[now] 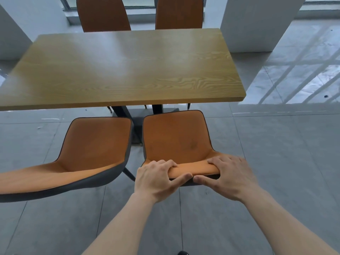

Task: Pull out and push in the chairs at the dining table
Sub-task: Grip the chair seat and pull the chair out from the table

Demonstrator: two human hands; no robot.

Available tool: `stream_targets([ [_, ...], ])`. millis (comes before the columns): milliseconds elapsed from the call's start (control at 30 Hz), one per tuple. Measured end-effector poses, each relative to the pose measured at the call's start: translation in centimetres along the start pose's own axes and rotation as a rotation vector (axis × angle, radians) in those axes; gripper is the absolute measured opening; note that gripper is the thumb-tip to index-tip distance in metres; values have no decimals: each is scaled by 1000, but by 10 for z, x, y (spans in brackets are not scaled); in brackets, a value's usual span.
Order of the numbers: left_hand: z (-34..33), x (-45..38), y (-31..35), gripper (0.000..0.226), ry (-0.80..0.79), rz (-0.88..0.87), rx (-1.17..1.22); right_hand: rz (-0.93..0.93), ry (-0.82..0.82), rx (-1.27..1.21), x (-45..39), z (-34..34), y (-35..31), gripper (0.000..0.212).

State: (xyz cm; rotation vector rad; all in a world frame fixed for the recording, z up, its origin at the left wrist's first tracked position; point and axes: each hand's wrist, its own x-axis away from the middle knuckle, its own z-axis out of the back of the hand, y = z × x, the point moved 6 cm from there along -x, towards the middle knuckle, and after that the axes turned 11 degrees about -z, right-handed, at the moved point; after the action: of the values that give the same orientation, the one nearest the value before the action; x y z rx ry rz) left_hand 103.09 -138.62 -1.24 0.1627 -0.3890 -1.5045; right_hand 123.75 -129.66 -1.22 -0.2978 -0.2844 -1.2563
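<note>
Both hands hold the top edge of the backrest of the near right chair (pixel 176 138), an orange-upholstered seat with a dark grey shell. The left hand (pixel 156 178) is clamped on the left part of the edge, fingers curled over the front and thumb pressed along the rear; the right hand (pixel 230 176) is clamped likewise on the right part, its thumb tip almost meeting the left thumb. Each grip is closed on the backrest. This chair stands clear of the wooden counter (pixel 117 70), at 6 o'clock from the counter's right half, with floor visible between seat front and counter edge. The near left chair (pixel 92 144) stands just beside it at 9 o'clock; its backrest is cut off by the left frame border. Two far chairs, the far left chair (pixel 103 13) and far right chair (pixel 179 12), show only backrests at 12 o'clock; their seats are hidden behind the counter. The counter's dark base (pixel 138 115) is partly hidden. Most chair legs are out of sight. The grey tiled floor (pixel 276 153) reflects window bars.
</note>
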Motion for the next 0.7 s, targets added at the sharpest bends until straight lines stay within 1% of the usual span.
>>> stream_targets([
  [267, 5, 12, -15, 91, -16, -30, 17, -51, 35, 4, 17, -9, -18, 117],
  [467, 9, 22, -27, 96, -16, -69, 10, -83, 55, 9, 33, -15, -33, 122],
  [700, 15, 30, -37, 91, -37, -97, 7, -104, 51, 9, 42, -19, -47, 122],
])
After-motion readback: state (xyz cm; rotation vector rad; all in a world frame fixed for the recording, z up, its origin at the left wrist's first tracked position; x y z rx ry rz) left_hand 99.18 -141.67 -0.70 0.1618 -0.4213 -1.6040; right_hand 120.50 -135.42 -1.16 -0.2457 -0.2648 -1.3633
